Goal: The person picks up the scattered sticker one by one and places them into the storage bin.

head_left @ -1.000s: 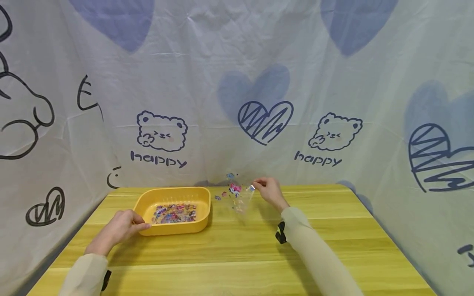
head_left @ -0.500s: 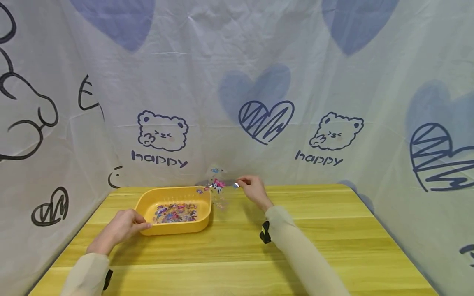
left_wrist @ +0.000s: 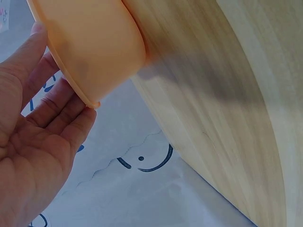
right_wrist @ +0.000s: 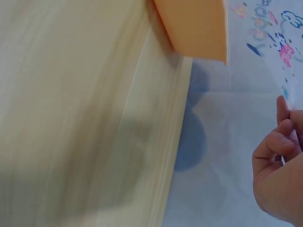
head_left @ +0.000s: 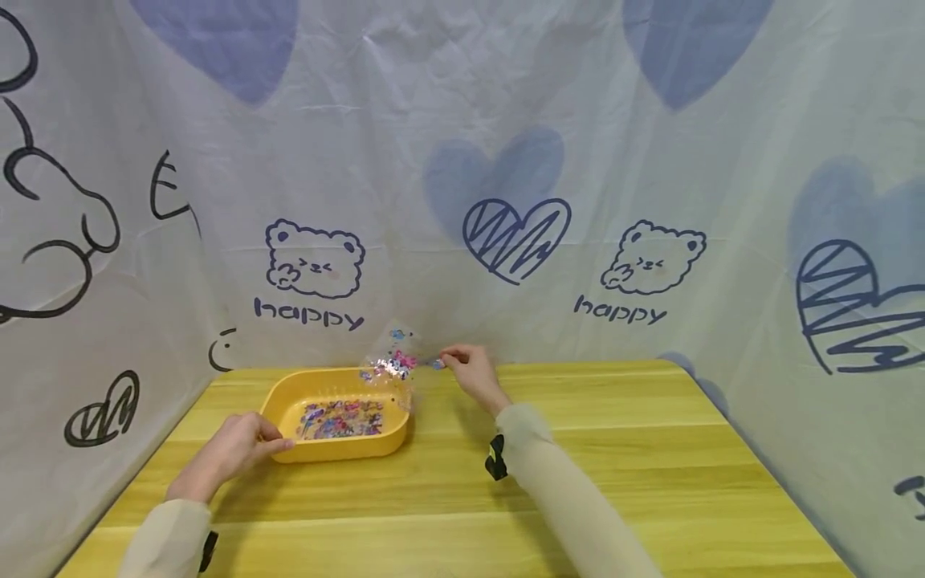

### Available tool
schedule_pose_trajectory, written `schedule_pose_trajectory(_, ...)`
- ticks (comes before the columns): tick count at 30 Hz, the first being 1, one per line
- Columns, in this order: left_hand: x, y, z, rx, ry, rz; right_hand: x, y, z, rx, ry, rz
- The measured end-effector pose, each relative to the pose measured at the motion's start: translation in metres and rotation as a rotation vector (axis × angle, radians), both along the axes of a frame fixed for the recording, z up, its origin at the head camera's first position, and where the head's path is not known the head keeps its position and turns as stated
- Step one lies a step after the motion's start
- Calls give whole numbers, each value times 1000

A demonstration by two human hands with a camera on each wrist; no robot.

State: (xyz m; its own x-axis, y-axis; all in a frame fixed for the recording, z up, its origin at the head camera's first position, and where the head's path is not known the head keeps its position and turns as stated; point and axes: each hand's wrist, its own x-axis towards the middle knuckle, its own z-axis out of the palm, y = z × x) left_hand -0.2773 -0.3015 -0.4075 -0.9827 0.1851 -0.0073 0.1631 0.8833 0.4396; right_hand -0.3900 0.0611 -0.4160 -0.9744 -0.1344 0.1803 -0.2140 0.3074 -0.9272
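Note:
A yellow plastic tray (head_left: 340, 449) stands on the table, with clear sheets of colourful printed stickers (head_left: 340, 419) lying flat on its bottom. My left hand (head_left: 230, 449) grips its near left corner. In the left wrist view the thumb lies over the rim (left_wrist: 71, 82) and the fingers are beneath it, outside the wall. Between thumb and fingers my right hand (head_left: 473, 373) pinches one edge of a clear sticker sheet (head_left: 401, 361) with pink and blue prints. That sheet hangs above the tray's right end, overlapping its rim in the head view.
The wooden table (head_left: 506, 514) reaches to a white cloth backdrop (head_left: 433, 96) with drawn bears and hearts, which also hangs along both sides. A black strap (head_left: 496, 457) is on the right wrist.
My right hand has carried the sticker sheet leftward, from beside the tray to over its right end. The left hand stays on the tray's corner, and the tray has kept its place.

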Motion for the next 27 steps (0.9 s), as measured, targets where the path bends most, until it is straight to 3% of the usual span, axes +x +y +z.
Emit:
schedule_pose_trajectory(17, -1, -1, -2, -16, -15, 11, 9, -51, -5, 33, 15, 29)
schedule_pose_trajectory(27, -1, 1, -1, -12, 10, 3, 15, -69, -11, 148, -11, 45)
